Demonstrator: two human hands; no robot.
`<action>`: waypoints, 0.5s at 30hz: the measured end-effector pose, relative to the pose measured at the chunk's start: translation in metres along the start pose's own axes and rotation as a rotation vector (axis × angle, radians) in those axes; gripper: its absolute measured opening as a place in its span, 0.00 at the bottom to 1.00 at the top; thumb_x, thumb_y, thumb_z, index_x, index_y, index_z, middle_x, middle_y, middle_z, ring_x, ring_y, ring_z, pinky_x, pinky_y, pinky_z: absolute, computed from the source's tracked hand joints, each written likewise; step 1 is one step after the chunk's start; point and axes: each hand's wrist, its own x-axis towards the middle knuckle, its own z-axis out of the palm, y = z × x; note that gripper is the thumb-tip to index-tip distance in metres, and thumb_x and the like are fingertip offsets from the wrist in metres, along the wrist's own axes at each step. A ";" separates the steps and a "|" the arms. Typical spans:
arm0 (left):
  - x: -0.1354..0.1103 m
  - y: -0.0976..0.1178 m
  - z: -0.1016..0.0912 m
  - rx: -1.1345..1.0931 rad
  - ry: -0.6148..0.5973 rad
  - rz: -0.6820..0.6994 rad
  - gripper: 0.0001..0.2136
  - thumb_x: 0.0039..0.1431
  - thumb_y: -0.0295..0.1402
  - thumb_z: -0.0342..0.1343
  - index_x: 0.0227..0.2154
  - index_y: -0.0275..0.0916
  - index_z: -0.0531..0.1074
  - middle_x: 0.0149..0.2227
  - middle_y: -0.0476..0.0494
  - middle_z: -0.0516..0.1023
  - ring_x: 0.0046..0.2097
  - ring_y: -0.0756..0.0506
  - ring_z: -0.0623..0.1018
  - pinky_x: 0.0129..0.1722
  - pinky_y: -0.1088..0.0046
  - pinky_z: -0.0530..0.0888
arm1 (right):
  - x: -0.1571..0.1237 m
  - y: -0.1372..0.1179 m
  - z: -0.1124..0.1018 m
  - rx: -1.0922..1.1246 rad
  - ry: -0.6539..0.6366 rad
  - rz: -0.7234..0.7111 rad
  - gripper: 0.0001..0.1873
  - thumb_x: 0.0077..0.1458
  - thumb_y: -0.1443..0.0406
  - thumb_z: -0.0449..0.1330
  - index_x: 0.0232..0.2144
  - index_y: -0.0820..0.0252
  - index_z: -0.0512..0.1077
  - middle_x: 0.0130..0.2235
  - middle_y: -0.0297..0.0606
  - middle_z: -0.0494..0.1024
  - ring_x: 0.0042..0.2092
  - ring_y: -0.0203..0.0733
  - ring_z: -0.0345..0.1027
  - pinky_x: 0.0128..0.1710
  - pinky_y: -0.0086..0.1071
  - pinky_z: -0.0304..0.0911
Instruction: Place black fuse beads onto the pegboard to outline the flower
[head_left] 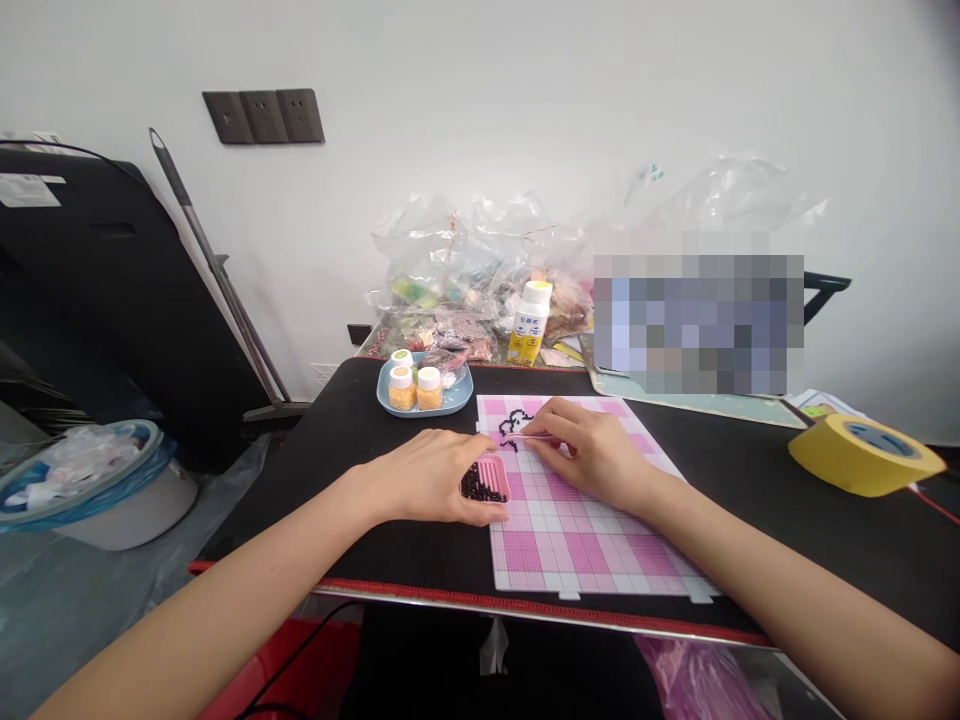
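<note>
My left hand [439, 475] curls round a small pink ridged tray [493, 476] holding black beads [478, 488], at the left edge of a pink-and-white checked pegboard [585, 550]. Between the fingers of my right hand [589, 450] are slim pink tweezers [529, 437], their tip pointing left over the board. Beneath the tip, an outline of black beads [516, 420] sits on the board's upper left part. Whether the tweezers grip a bead is too small to tell.
A blue plate [457, 400] with several small bead jars [428, 388] stands behind my left hand. Farther back are a white-and-yellow bottle [528, 325] and clear plastic bags [480, 250]. A yellow tape roll [862, 455] lies at right. A bin [142, 510] stands at floor level, left.
</note>
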 end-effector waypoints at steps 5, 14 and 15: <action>0.000 0.000 0.000 0.006 -0.003 -0.001 0.31 0.53 0.52 0.55 0.54 0.34 0.64 0.52 0.33 0.73 0.52 0.33 0.73 0.46 0.60 0.70 | -0.001 0.001 0.001 -0.001 0.005 -0.010 0.07 0.59 0.67 0.54 0.34 0.61 0.72 0.35 0.39 0.74 0.31 0.35 0.69 0.30 0.28 0.64; 0.000 -0.001 0.000 0.004 0.002 0.002 0.30 0.52 0.51 0.56 0.52 0.34 0.65 0.52 0.34 0.73 0.52 0.32 0.73 0.47 0.59 0.71 | 0.000 -0.001 -0.002 -0.009 0.008 -0.008 0.07 0.59 0.66 0.54 0.34 0.60 0.72 0.34 0.39 0.74 0.29 0.34 0.68 0.29 0.28 0.64; 0.001 -0.001 0.000 0.004 0.001 0.004 0.30 0.53 0.51 0.56 0.53 0.34 0.65 0.52 0.33 0.73 0.52 0.32 0.73 0.47 0.59 0.71 | 0.000 0.000 -0.001 -0.010 0.009 -0.013 0.07 0.59 0.66 0.54 0.34 0.60 0.72 0.35 0.39 0.74 0.29 0.34 0.68 0.29 0.28 0.64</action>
